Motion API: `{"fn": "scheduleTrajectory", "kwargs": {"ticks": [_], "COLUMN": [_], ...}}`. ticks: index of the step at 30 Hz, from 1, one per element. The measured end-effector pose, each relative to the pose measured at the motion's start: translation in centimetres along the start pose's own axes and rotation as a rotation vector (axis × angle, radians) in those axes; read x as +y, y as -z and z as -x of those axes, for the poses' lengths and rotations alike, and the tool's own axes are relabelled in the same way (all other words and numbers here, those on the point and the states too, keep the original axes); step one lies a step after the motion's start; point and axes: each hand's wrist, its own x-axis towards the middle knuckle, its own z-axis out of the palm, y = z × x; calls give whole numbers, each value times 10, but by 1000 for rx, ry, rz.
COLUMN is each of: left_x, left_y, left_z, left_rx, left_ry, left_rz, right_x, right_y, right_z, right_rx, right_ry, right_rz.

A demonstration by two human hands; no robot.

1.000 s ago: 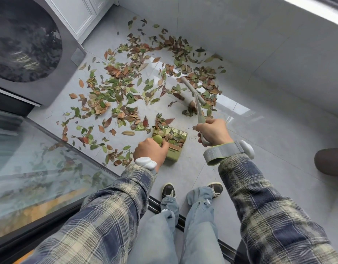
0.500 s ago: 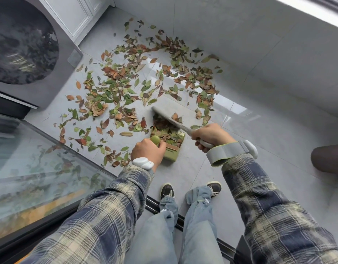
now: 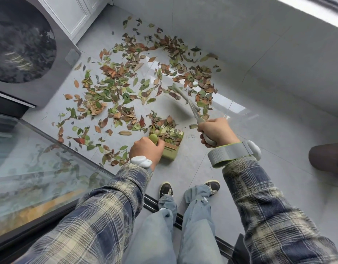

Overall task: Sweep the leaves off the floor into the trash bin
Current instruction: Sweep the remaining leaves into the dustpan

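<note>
Green and brown leaves (image 3: 126, 86) lie scattered over the grey tiled floor (image 3: 250, 130) ahead of me. A green dustpan (image 3: 171, 154) sits on the floor in front of my feet, with leaves piled in it. My left hand (image 3: 145, 148) grips the dustpan's handle. My right hand (image 3: 216, 131) grips a pale brush (image 3: 185, 97), which slants up and away from the hand; its blurred head is just above the floor beside the leaves at the right. No trash bin is in view.
A washing machine (image 3: 21, 50) with a dark round door stands at the left, a white cabinet (image 3: 74, 14) behind it. A glass panel (image 3: 40, 164) and dark door track (image 3: 160, 204) run along my left. A grey wall (image 3: 259, 44) rises at the right; a dark object (image 3: 326, 159) lies at the right edge.
The brush swept leaves toward the dustpan half a second ago and has now swung back out to the right-hand leaves. My left hand and the dustpan have stayed in place.
</note>
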Motion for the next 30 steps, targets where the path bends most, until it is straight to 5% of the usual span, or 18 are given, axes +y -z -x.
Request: {"fn": "scheduleTrajectory", "kwargs": {"ticks": [11,23,30], "left_x": [2,-1,-3], "left_y": [-1,-4,-5], "left_z": [1,0,0], "left_rx": [2,10,23], "left_ry": [-8,-3,-6], "left_rz": [0,4,0], "right_x": [22,-26,5], "right_y": [-11,-8,-47], "right_z": [2,11,-14], "right_rx": [-61,-142,-330], "right_ry": [-170,93,-172], "right_rz": [-53,377,49]}}
